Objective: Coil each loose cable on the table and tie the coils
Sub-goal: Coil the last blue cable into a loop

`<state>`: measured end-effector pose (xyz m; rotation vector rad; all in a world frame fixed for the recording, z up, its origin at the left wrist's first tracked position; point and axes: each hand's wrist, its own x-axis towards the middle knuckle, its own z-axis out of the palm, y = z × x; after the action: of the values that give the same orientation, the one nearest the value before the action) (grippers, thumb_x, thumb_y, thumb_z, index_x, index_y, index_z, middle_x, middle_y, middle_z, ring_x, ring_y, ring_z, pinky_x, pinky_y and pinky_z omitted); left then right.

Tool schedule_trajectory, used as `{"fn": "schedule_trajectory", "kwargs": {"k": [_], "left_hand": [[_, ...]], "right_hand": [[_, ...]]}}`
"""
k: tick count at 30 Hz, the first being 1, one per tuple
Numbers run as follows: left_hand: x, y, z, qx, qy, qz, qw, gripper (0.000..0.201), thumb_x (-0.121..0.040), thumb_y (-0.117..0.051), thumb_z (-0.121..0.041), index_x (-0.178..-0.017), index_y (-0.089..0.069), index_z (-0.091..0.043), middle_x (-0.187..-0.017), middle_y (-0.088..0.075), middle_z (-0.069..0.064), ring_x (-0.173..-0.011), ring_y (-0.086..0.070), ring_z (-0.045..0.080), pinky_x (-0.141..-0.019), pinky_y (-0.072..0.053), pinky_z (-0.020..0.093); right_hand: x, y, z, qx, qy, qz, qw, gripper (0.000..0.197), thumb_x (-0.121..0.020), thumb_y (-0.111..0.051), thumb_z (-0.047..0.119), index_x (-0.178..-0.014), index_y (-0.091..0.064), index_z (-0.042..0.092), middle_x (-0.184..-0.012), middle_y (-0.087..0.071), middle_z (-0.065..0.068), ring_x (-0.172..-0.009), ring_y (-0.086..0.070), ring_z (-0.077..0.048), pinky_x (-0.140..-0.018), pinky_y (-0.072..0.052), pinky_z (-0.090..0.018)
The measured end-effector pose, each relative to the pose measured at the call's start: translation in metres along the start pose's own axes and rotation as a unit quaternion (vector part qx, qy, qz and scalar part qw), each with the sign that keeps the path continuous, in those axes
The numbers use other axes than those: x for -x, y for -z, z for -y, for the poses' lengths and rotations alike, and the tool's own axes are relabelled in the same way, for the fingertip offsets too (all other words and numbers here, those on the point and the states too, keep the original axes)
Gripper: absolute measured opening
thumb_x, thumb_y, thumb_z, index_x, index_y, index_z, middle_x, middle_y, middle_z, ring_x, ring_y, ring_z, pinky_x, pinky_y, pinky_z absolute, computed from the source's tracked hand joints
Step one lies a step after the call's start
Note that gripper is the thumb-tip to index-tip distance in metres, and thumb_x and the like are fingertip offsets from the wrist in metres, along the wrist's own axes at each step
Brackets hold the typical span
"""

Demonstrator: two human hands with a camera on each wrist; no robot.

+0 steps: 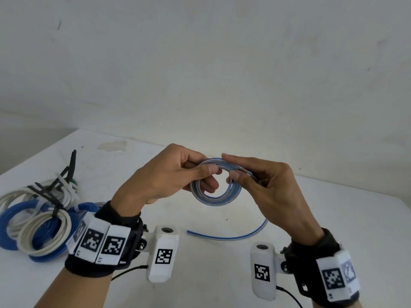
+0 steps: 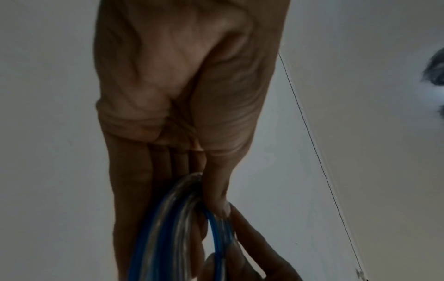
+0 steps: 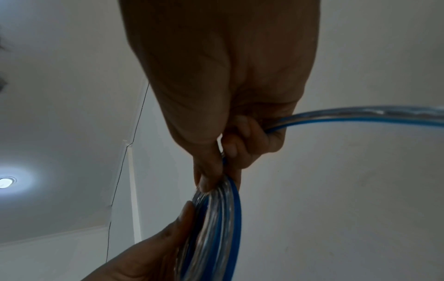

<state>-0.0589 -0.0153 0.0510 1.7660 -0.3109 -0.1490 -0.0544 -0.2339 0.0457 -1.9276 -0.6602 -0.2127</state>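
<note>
Above the desk (image 1: 289, 218), our left hand (image 1: 164, 174) and right hand (image 1: 269, 185) each pinched the clear-blue coil (image 1: 216, 185); its tail (image 1: 226, 235) lay uncoiled. Tied coils (image 1: 37, 223) sat left; this one remained untied.

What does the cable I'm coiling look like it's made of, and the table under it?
Cable: likely clear, glossy plastic sheath with a blue stripe; metallic strands seem to glint inside in the right wrist view. Table: matte white, smooth, slightly scuffed surface; probably painted or laminated, but that can't be told.
</note>
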Motion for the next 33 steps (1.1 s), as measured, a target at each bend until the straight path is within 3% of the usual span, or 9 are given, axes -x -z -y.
{"fn": "schedule_trajectory", "kwargs": {"k": [3, 6, 8, 11, 15, 20, 27, 30, 33], "left_hand": [[0.001, 0.003, 0.0, -0.009, 0.017, -0.006, 1.0, 0.018, -0.091, -0.07, -0.025, -0.1, -0.078, -0.011, -0.088, -0.079, 0.008, -0.084, -0.077, 0.022, -0.075, -0.062, 0.031], [0.002, 0.005, -0.001, -0.008, 0.025, 0.006, 1.0, 0.015, -0.087, -0.076, -0.019, -0.099, -0.077, -0.01, -0.088, -0.079, 0.01, -0.085, -0.077, 0.026, -0.078, -0.063, 0.033], [0.001, 0.005, 0.0, -0.004, 0.017, -0.006, 1.0, 0.016, -0.086, -0.076, -0.018, -0.099, -0.077, -0.01, -0.086, -0.079, 0.01, -0.082, -0.077, 0.024, -0.074, -0.062, 0.032], [-0.001, 0.005, 0.001, 0.02, 0.006, -0.032, 0.999, 0.022, -0.081, -0.076, -0.023, -0.097, -0.078, -0.008, -0.084, -0.078, 0.011, -0.077, -0.076, 0.021, -0.071, -0.063, 0.032], [-0.002, 0.004, 0.002, 0.059, -0.001, -0.043, 0.997, 0.029, -0.078, -0.075, -0.025, -0.099, -0.077, -0.005, -0.085, -0.078, 0.014, -0.075, -0.075, 0.019, -0.064, -0.061, 0.028], [-0.005, -0.002, 0.002, 0.108, -0.006, -0.047, 0.993, 0.032, -0.075, -0.077, -0.02, -0.103, -0.075, -0.005, -0.093, -0.078, 0.017, -0.082, -0.076, 0.022, -0.072, -0.061, 0.028], [-0.006, -0.003, 0.005, 0.126, -0.011, -0.085, 0.988, 0.031, -0.073, -0.079, -0.016, -0.102, -0.075, -0.006, -0.092, -0.078, 0.017, -0.082, -0.076, 0.022, -0.074, -0.062, 0.03], [-0.006, -0.004, 0.006, 0.131, -0.02, -0.108, 0.985, 0.025, -0.08, -0.079, -0.01, -0.104, -0.076, -0.007, -0.09, -0.078, 0.015, -0.081, -0.076, 0.02, -0.073, -0.062, 0.029], [-0.008, -0.008, 0.005, 0.144, -0.027, -0.119, 0.982, 0.023, -0.084, -0.076, -0.007, -0.108, -0.075, -0.006, -0.092, -0.078, 0.015, -0.082, -0.076, 0.019, -0.071, -0.06, 0.025]], "right_hand": [[0.0, -0.001, -0.002, 0.006, -0.006, -0.011, 1.0, 0.031, -0.095, -0.069, 0.015, -0.117, -0.073, 0.037, -0.092, -0.078, 0.013, -0.081, -0.073, -0.021, -0.074, -0.056, -0.044], [-0.001, -0.001, -0.004, 0.0, -0.01, -0.025, 1.0, 0.031, -0.096, -0.069, 0.015, -0.117, -0.073, 0.038, -0.088, -0.078, 0.01, -0.08, -0.069, -0.035, -0.074, -0.054, -0.051], [-0.001, -0.001, -0.004, -0.011, -0.012, -0.031, 0.999, 0.03, -0.095, -0.069, 0.016, -0.118, -0.073, 0.036, -0.089, -0.078, 0.011, -0.085, -0.073, -0.022, -0.077, -0.056, -0.047], [-0.001, 0.0, -0.003, -0.013, -0.021, -0.004, 1.0, 0.038, -0.091, -0.073, 0.028, -0.126, -0.068, 0.042, -0.088, -0.077, 0.011, -0.081, -0.065, -0.005, -0.077, -0.056, -0.03], [-0.001, 0.002, -0.004, -0.034, -0.017, 0.007, 0.999, 0.046, -0.09, -0.075, 0.022, -0.128, -0.065, 0.045, -0.074, -0.068, -0.011, -0.062, -0.051, -0.01, -0.064, -0.046, -0.022], [-0.003, 0.001, -0.005, -0.069, -0.001, -0.061, 0.996, 0.042, -0.091, -0.073, 0.014, -0.129, -0.067, 0.032, -0.071, -0.072, -0.006, -0.058, -0.052, -0.006, -0.058, -0.043, -0.013], [-0.004, -0.006, -0.008, -0.056, -0.017, -0.069, 0.996, 0.05, -0.092, -0.074, 0.019, -0.136, -0.06, 0.039, -0.084, -0.075, 0.003, -0.07, -0.061, -0.008, -0.058, -0.054, -0.023], [-0.004, -0.008, -0.008, -0.126, -0.038, -0.042, 0.99, 0.063, -0.089, -0.076, 0.009, -0.141, -0.056, 0.037, -0.083, -0.074, -0.01, -0.072, -0.066, -0.017, -0.064, -0.061, -0.031], [-0.004, -0.011, -0.007, -0.173, -0.034, -0.083, 0.981, 0.06, -0.089, -0.074, 0.003, -0.138, -0.058, 0.034, -0.081, -0.071, -0.02, -0.071, -0.067, -0.017, -0.069, -0.06, -0.029]]}}
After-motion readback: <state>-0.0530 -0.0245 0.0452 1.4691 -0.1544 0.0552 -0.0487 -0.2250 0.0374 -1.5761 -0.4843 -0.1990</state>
